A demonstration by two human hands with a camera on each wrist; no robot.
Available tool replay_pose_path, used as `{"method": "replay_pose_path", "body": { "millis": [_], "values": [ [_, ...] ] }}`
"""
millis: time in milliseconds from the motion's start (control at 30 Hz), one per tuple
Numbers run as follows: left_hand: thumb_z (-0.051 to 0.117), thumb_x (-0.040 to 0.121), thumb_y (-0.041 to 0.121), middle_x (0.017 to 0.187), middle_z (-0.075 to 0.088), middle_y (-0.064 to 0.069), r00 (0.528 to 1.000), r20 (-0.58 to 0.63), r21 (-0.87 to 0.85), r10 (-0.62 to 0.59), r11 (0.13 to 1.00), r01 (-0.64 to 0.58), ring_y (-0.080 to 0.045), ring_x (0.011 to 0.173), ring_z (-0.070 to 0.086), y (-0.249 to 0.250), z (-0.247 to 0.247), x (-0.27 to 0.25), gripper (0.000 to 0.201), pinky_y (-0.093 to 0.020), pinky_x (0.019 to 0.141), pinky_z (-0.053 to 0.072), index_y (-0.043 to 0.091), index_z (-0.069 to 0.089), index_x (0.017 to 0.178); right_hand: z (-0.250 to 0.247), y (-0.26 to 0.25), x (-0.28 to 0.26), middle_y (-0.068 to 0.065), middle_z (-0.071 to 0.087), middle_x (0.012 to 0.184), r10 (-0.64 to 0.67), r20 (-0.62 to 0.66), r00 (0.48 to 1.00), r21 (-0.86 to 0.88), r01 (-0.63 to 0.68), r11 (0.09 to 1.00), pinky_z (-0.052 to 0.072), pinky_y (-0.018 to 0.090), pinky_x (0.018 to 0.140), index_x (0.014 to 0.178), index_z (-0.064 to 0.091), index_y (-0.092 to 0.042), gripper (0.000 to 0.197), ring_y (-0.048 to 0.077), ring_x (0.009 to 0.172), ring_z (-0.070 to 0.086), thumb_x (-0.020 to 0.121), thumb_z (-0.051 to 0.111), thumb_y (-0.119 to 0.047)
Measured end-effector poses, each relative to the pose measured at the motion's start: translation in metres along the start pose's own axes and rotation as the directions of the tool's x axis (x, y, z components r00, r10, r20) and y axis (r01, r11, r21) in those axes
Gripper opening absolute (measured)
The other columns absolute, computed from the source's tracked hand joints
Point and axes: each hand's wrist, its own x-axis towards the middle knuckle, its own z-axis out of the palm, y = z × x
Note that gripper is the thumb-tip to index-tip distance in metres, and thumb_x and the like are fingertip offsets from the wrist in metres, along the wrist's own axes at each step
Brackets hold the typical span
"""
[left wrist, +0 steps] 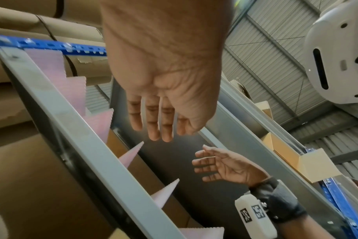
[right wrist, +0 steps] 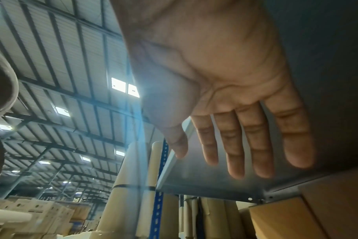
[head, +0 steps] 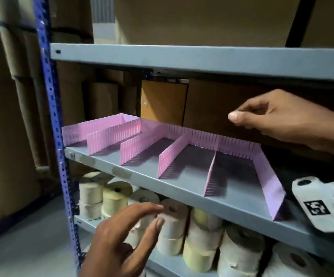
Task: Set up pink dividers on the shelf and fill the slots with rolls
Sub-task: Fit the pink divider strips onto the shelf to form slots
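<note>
Pink slotted dividers point(head: 182, 140) stand on the grey middle shelf point(head: 182, 188), a back strip with several cross pieces forming empty slots. Their tips show over the shelf's front edge point(left wrist: 82, 137) as pink dividers point(left wrist: 71, 84) in the left wrist view. Cream and white paper rolls point(head: 174, 220) are stacked on the shelf below. My left hand point(head: 158, 215) reaches toward those rolls with fingers spread and holds nothing; its palm point(left wrist: 170, 134) is bare. My right hand point(head: 240, 119) hovers above the right slots, fingers relaxed and empty point(right wrist: 196, 155).
The upper shelf point(head: 202, 58) hangs low over the dividers. Cardboard boxes point(head: 162, 100) stand right behind the back strip. A blue perforated upright point(head: 52, 108) bounds the shelf on the left, with tall brown paper rolls point(head: 6, 96) beyond. A white wrist device point(head: 318, 204) sits at the right.
</note>
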Motion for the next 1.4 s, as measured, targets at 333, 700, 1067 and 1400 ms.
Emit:
{"method": "replay_pose_path", "body": {
  "millis": [333,700,1067,1400],
  "values": [
    [0.072,0.090,0.030,0.088,0.075,0.017,0.983,-0.167,0.044,0.074,0.997,-0.068,0.011,0.074,0.066,-0.024,-0.114,-0.015,0.011,-0.010,0.056,0.050,0.023,0.079,0.093,0.080,-0.119,0.026,-0.011,0.076,0.091,-0.103,0.120,0.987,-0.083,0.114,0.990,0.055,0.037,0.087,0.097,0.077,-0.029,0.036,0.007,0.091,0.068,0.085,0.062,-0.059],
    [0.061,0.091,0.031,0.090,0.075,0.015,0.950,-0.277,0.148,0.145,0.983,-0.107,-0.003,0.083,0.072,-0.094,-0.155,0.042,0.024,-0.028,0.069,0.056,0.017,0.080,0.091,0.164,-0.196,0.187,-0.005,0.074,0.083,-0.182,0.252,0.951,-0.207,0.237,0.949,0.053,0.028,0.062,0.090,0.078,-0.022,0.024,0.018,0.077,0.069,0.089,0.068,-0.043],
    [0.055,0.092,0.036,0.087,0.072,0.008,0.963,-0.195,0.466,0.186,0.882,-0.076,-0.015,0.071,0.069,-0.172,-0.171,0.151,0.032,-0.041,0.059,0.059,0.015,0.080,0.097,0.230,-0.146,0.360,0.010,0.054,0.091,-0.111,0.442,0.890,-0.260,0.246,0.934,0.047,0.034,0.081,0.091,0.059,-0.014,0.011,0.025,0.085,0.051,0.088,0.069,-0.013],
    [0.056,0.097,0.031,0.117,0.076,0.004,0.999,-0.013,0.743,0.045,0.669,-0.020,-0.029,0.060,0.073,-0.226,-0.177,0.209,0.030,-0.040,0.045,0.058,0.023,0.078,0.116,0.306,-0.107,0.433,0.002,0.064,0.076,-0.147,0.592,0.793,-0.386,0.439,0.811,0.044,0.035,0.088,0.069,0.058,-0.010,0.031,0.021,0.079,0.058,0.099,0.051,-0.011]
  ]
}}
